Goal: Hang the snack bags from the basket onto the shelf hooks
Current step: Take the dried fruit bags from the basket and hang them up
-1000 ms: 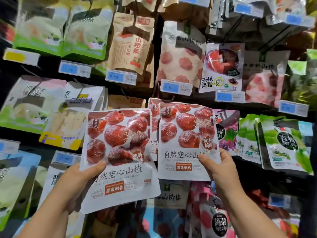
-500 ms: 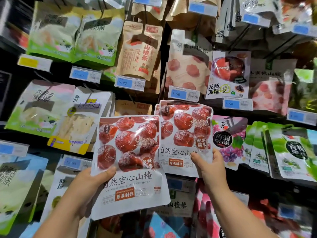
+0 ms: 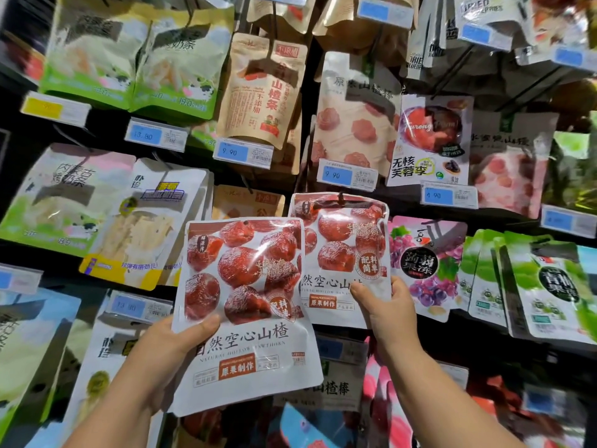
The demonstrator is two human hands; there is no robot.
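Observation:
Two white snack bags printed with red hawthorn fruit are up in front of the shelf. My left hand [image 3: 168, 354] grips the nearer bag [image 3: 245, 305] at its lower left edge, thumb on the front. My right hand [image 3: 387, 312] pinches the lower right corner of the farther bag [image 3: 339, 250]. That bag's top hole sits on a black shelf hook [image 3: 340, 198]. The near bag overlaps the left side of the hung one. No basket is in view.
Hanging snack bags fill the shelf rows: green-and-white bags [image 3: 135, 56] top left, a brown pouch [image 3: 265, 92] above, a purple grape bag [image 3: 426, 263] and green bags [image 3: 546, 286] to the right. Blue price tags [image 3: 347, 174] stick out on the hook ends.
My right hand has pushed its bag up and back until its hole reached the hook. My left hand has raised its bag slightly and brought it closer to the other bag.

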